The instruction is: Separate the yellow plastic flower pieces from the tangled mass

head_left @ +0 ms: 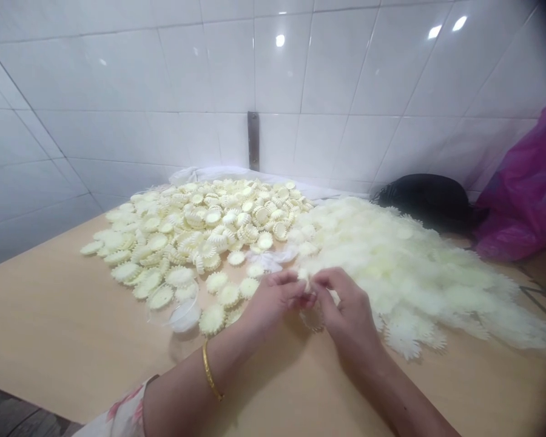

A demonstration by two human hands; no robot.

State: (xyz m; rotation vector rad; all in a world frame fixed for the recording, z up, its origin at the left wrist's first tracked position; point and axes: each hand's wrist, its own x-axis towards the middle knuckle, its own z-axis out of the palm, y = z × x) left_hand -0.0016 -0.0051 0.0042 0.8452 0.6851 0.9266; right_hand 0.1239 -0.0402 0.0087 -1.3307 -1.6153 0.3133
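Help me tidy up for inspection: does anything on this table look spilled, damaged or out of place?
Nothing looks plainly spilled or damaged. Slightly odd is the crumpled, thin white material among the pale yellow round discs with toothed edges, just beyond the left hand: it lies bunched amid round pieces.

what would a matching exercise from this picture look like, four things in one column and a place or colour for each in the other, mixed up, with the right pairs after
Things:
1. bracelet
2. plastic bag
3. scalloped discs
4. flat strip

Places and colours:
A. pale yellow, heaped on the table
B. upright against the tiled wall
C. gold, worn on the arm above the left hand
D. magenta, at the right edge of the picture

Right pairs: 1-C, 2-D, 3-A, 4-B
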